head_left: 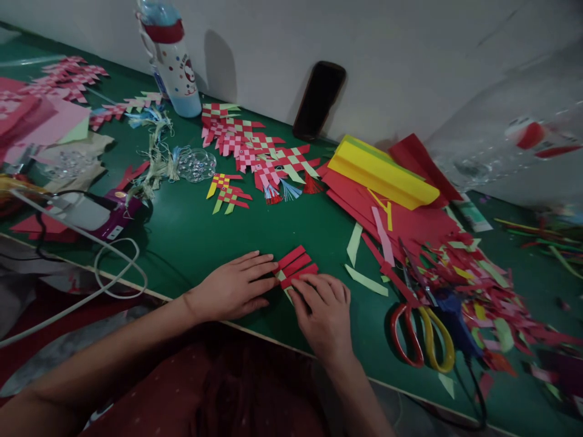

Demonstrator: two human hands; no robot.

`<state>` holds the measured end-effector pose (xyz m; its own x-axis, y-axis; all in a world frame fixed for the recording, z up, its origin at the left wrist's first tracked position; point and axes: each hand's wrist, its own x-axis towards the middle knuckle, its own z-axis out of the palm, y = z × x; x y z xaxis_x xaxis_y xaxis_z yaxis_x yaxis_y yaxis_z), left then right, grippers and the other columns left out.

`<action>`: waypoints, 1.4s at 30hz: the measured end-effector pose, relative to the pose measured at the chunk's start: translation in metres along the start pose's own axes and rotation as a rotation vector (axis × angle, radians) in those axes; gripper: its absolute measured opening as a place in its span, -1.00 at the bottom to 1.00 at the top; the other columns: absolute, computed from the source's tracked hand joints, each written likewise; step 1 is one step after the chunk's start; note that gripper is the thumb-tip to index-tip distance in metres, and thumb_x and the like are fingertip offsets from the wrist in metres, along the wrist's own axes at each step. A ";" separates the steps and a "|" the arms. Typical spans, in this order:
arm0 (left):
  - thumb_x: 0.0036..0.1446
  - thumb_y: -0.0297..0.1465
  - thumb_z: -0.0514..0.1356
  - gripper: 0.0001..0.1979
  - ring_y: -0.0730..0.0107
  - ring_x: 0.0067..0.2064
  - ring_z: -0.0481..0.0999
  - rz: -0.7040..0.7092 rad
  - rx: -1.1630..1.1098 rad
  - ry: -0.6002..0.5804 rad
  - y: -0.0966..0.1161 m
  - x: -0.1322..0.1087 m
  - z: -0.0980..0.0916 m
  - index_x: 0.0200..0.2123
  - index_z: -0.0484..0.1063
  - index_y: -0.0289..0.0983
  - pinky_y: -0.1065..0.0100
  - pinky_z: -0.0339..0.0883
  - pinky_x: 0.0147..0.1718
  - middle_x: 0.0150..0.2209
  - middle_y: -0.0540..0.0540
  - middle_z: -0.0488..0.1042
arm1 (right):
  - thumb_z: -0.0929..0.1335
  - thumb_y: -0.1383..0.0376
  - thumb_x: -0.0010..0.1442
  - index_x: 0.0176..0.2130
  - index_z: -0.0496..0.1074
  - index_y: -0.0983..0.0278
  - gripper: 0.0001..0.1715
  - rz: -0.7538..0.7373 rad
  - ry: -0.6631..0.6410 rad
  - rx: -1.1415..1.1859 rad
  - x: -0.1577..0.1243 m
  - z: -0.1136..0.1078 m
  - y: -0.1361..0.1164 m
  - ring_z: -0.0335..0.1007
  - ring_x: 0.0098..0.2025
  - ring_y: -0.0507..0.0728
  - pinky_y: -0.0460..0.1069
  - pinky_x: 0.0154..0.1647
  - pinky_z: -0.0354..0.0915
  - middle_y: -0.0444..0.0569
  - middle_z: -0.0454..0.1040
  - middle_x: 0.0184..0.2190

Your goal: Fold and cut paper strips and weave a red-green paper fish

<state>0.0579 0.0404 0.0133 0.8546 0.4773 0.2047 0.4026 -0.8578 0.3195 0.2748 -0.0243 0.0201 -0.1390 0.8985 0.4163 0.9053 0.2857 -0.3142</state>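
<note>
A red-and-pale-green paper piece (pixel 295 263) lies just below the frame's centre, its red strips side by side, slanting toward the upper right, pale green showing at its lower left.

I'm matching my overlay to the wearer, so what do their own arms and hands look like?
The left hand and right hand are bare, with no gloves, rings or watch visible. No sleeve shows on the left forearm or right forearm. The garment is dark red with small pale dots.
</note>
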 end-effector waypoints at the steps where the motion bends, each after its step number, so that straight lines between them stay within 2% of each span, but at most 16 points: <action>1: 0.29 -0.25 0.10 -0.61 0.13 0.32 0.16 0.002 0.002 0.000 0.000 0.000 0.000 0.13 0.33 -0.25 0.06 0.05 0.29 0.24 -0.15 0.30 | 0.37 0.26 0.24 -0.16 0.52 0.17 -0.84 -0.018 -0.013 0.004 0.000 0.000 0.000 0.32 -0.03 0.18 0.11 0.01 0.14 -0.06 0.56 -0.14; 3: 0.29 -0.25 0.10 -0.61 0.14 0.31 0.16 0.003 0.004 0.000 0.000 0.000 0.000 0.13 0.33 -0.25 0.06 0.04 0.29 0.23 -0.16 0.30 | 0.36 0.27 0.25 -0.08 0.50 0.16 -0.77 -0.067 -0.063 0.008 0.000 -0.001 0.001 0.30 0.04 0.21 0.14 0.04 0.13 -0.07 0.54 -0.05; 6: 0.28 -0.25 0.11 -0.61 0.14 0.31 0.17 -0.001 -0.002 0.002 0.000 0.000 -0.001 0.12 0.34 -0.26 0.05 0.06 0.28 0.23 -0.17 0.30 | 0.36 0.27 0.25 -0.09 0.51 0.12 -0.78 -0.092 -0.109 0.004 -0.001 -0.003 0.003 0.30 0.05 0.22 0.15 0.05 0.11 -0.12 0.54 -0.03; 10: 0.29 -0.24 0.10 -0.59 0.16 0.32 0.14 -0.001 -0.005 0.007 -0.001 0.000 0.000 0.14 0.31 -0.25 0.05 0.06 0.28 0.24 -0.16 0.29 | 0.36 0.26 0.25 -0.14 0.53 0.13 -0.82 -0.071 -0.104 0.002 -0.002 -0.004 0.006 0.33 0.00 0.19 0.13 0.02 0.13 -0.09 0.55 -0.07; 19: 0.30 -0.21 0.08 -0.56 0.13 0.32 0.14 0.009 0.018 0.005 0.000 -0.001 0.000 0.17 0.29 -0.26 0.04 0.05 0.29 0.23 -0.17 0.29 | 0.35 0.29 0.26 -0.12 0.53 0.14 -0.80 -0.064 -0.093 0.021 -0.004 0.000 0.009 0.34 -0.02 0.18 0.12 -0.01 0.17 -0.07 0.55 -0.06; 24: 0.28 -0.11 0.07 -0.49 0.06 0.33 0.11 0.032 0.035 -0.048 0.000 0.000 -0.003 0.24 0.21 -0.13 -0.01 0.07 0.26 0.25 -0.18 0.25 | 0.33 0.30 0.26 -0.10 0.52 0.13 -0.78 -0.060 -0.101 0.037 -0.004 0.000 0.011 0.34 -0.03 0.17 0.12 -0.02 0.19 -0.05 0.54 -0.07; 28: 0.28 -0.11 0.08 -0.50 0.05 0.33 0.11 0.036 0.030 -0.039 0.000 0.001 -0.003 0.23 0.23 -0.12 -0.02 0.07 0.26 0.24 -0.19 0.25 | 0.32 0.33 0.26 -0.14 0.53 0.18 -0.80 -0.045 -0.048 0.079 -0.004 -0.006 0.017 0.34 -0.02 0.16 0.10 -0.02 0.24 -0.01 0.54 -0.11; 32: 0.27 -0.13 0.09 -0.50 0.06 0.33 0.11 0.035 0.028 -0.040 0.000 0.001 -0.003 0.24 0.22 -0.12 -0.01 0.06 0.27 0.25 -0.19 0.24 | 0.35 0.31 0.23 -0.24 0.54 0.16 -0.86 -0.044 -0.082 0.033 -0.004 -0.013 0.020 0.32 0.00 0.20 0.13 -0.01 0.20 -0.03 0.53 -0.11; 37: 0.27 -0.13 0.10 -0.54 0.05 0.34 0.08 0.046 0.021 -0.039 -0.001 -0.001 -0.002 0.20 0.27 -0.08 -0.03 0.04 0.27 0.26 -0.19 0.22 | 0.33 0.30 0.26 -0.15 0.54 0.15 -0.81 -0.054 -0.132 0.011 -0.005 -0.011 0.020 0.30 0.01 0.21 0.12 -0.02 0.19 -0.02 0.51 -0.08; 42: 0.26 -0.11 0.10 -0.58 0.03 0.34 0.07 0.057 0.014 -0.033 -0.002 -0.001 -0.002 0.14 0.35 -0.07 -0.04 0.04 0.26 0.27 -0.20 0.20 | 0.32 0.31 0.27 -0.13 0.54 0.16 -0.79 -0.041 -0.125 -0.002 -0.006 -0.006 0.021 0.30 0.00 0.20 0.11 -0.03 0.20 0.00 0.50 -0.09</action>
<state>0.0557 0.0420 0.0143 0.8865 0.4215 0.1910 0.3575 -0.8859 0.2957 0.2970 -0.0255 0.0166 -0.2241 0.9207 0.3195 0.8988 0.3220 -0.2974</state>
